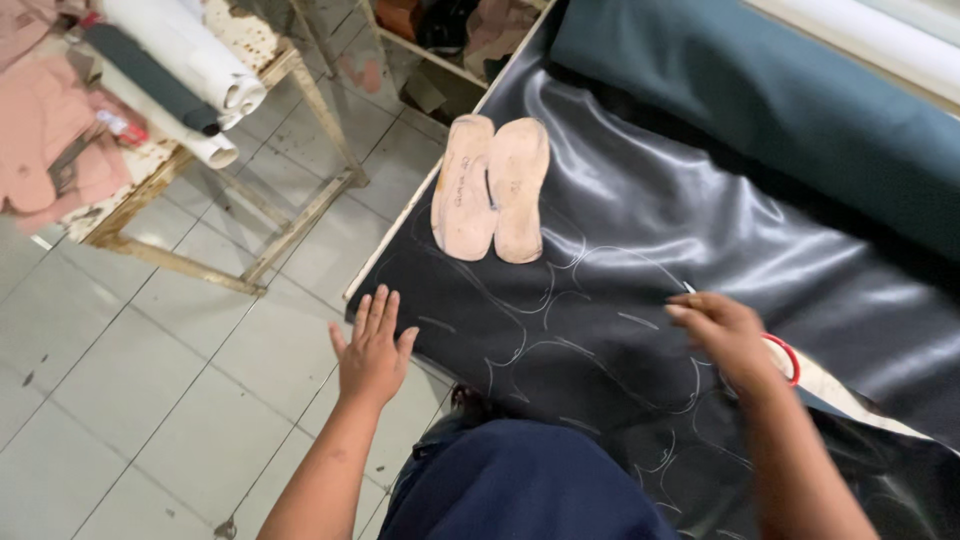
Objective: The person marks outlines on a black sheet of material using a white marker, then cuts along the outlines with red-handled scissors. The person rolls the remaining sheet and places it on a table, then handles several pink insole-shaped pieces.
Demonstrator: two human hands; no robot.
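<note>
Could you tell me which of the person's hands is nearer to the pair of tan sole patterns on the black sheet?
Left. The left hand lies just below the tan sole patterns; the right hand is farther off, below and to their right.

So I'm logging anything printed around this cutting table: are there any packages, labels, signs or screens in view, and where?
No screens, signs or clear packages show.
Small red and white item: on the wooden rack at upper left, among pink cloth pieces; it may be a tag or packet, too blurred to tell.
Two tan insole patterns: side by side on the black sheet; faint marks on them, unclear.
</note>
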